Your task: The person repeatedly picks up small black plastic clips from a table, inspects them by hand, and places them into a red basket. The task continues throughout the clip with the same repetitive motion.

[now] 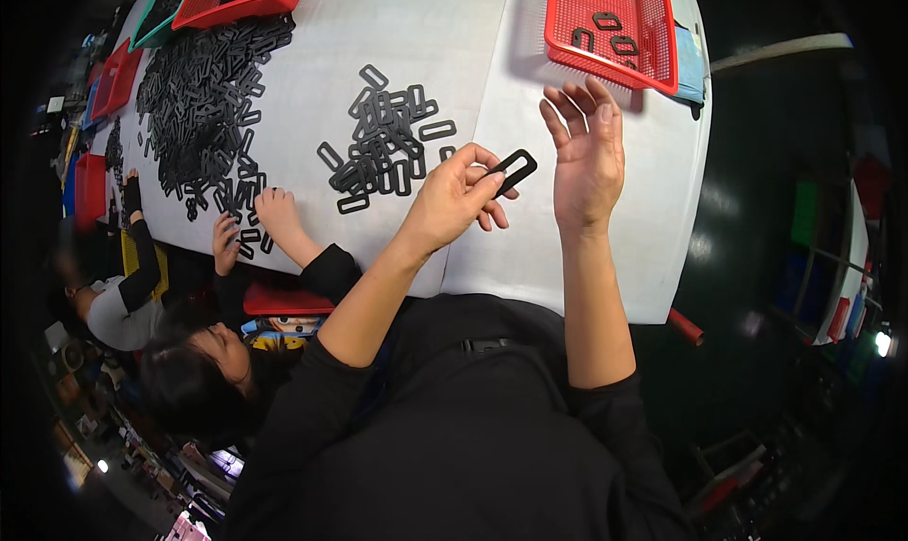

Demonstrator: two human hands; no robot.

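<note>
My left hand [458,197] pinches a black oblong ring [518,170], a flat frame with a long slot, between thumb and fingers above the white table. To its right my right hand [586,163] is raised, palm showing and fingers spread, with nothing in it. A loose pile of the same black rings [383,139] lies just left of my left hand. Beyond my right hand's fingertips stands a red mesh basket [605,63] with several black rings inside.
A far larger heap of black rings [203,106] covers the table's left part. At my left a co-worker's hands [274,215] reach to its near edge. Another red basket [241,11] and a green one [156,16] stand at the far left. The white table [530,267] ends at my right.
</note>
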